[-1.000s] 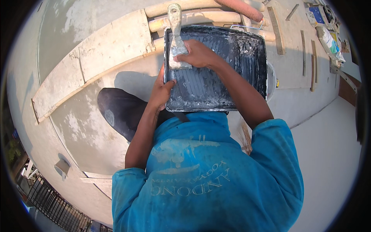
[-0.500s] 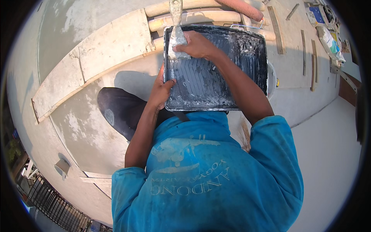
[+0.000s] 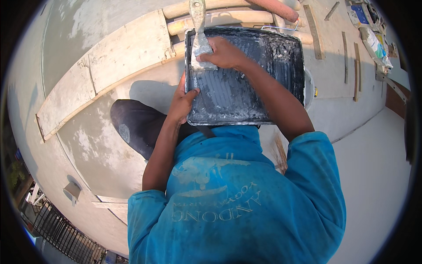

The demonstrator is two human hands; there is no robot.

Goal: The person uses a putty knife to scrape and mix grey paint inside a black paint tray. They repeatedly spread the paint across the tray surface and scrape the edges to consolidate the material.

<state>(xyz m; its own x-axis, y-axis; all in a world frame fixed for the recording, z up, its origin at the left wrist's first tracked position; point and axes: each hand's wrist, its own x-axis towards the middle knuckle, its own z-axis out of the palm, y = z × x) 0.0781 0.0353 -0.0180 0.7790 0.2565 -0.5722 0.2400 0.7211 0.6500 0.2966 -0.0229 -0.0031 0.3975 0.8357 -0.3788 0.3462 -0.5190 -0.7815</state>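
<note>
A black paint roller tray point(image 3: 233, 94), smeared with dried whitish paint, rests in front of my lap. My left hand point(image 3: 183, 102) grips its left rim, the thumb over the inner edge. Closed round the blade of a putty knife point(image 3: 198, 17) is my right hand point(image 3: 223, 53). The knife's worn handle points away from me past the tray's far rim, and its wide blade edge lies against the ribbed floor near the left side. White flakes and scrapings cling to the tray's far right corner.
Beyond the tray lie bamboo poles point(image 3: 237, 18), a long plywood board point(image 3: 129, 42) and a reddish paint roller point(image 3: 279, 9). A white bucket point(image 3: 309, 90) stands partly hidden behind the tray. Wood strips point(image 3: 345, 57) and bags point(image 3: 373, 47) are at the far right; a small cup-like container point(image 3: 71, 190) is at left.
The putty knife's blade edge has slid slightly toward me along the tray floor, my right hand moving with it. My left hand keeps its hold on the rim.
</note>
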